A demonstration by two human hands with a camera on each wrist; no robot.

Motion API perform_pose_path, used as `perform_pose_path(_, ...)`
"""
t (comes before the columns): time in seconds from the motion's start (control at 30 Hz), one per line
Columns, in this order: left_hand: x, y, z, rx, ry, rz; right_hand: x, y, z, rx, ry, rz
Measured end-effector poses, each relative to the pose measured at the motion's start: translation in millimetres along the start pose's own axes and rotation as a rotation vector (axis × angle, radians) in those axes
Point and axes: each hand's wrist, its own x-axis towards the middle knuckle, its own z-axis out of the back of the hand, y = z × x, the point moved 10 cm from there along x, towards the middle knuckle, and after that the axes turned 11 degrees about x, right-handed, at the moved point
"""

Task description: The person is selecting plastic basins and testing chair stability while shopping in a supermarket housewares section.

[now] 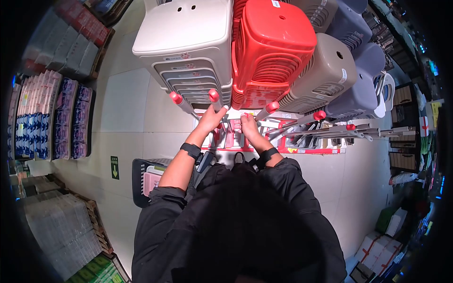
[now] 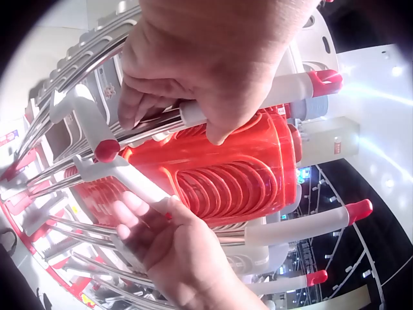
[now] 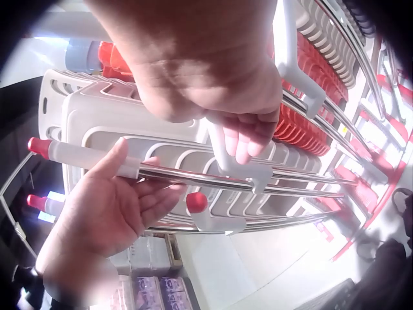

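In the head view my left hand (image 1: 211, 120) grips the metal pole of a sponge mop (image 1: 215, 98), just below its white, red-tipped grip. The left wrist view has that hand (image 2: 200, 71) at the top, its fingers round the pole. My right hand (image 1: 250, 126) holds the mop's white side lever (image 2: 143, 186), thumb and fingers about its end. From the right wrist, the right hand (image 3: 213, 84) covers part of the lever, and the left hand (image 3: 110, 203) supports the pole. Another mop (image 1: 181, 103) stands close to the left, and one (image 1: 268, 111) to the right.
Stacked white stools (image 1: 181, 33) and red stools (image 1: 278, 33) rise right behind the mops. Brown-grey stools (image 1: 325, 70) stand to the right. A dark basket (image 1: 138, 177) with a pink item sits on the floor at left. Wrapped packs (image 1: 71, 122) lie farther left.
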Motion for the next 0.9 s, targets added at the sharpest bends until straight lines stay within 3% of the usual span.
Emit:
perform_pose_path(0.6, 3.1, 24.2, -13.6, -0.059, 0.043, 0.044, -0.3, 7.7, 0.3, -0.030, -0.002, 0.114)
perform_pose_path(0.73, 0.8, 27.6, -12.1, -0.082, 0.026, 0.080, -10.8, 8.5, 0.6, -0.003, 0.015, 0.080)
perform_pose_path(0.77, -3.7, 20.4, -7.4, -0.117, -0.007, 0.000, -12.4, 2.2, 0.0, 0.066, 0.029, 0.046)
perform_pose_path(0.8, -10.4, 15.7, -3.2, -0.072, 0.052, 0.000, -18.4, 1.7, -1.2, -0.002, 0.049, 0.046)
perform_pose_path(0.9, -48.7, -2.5, 30.0, -0.252, -0.065, -0.027, -25.7, -24.4, -7.2, -0.139, 0.155, -0.056)
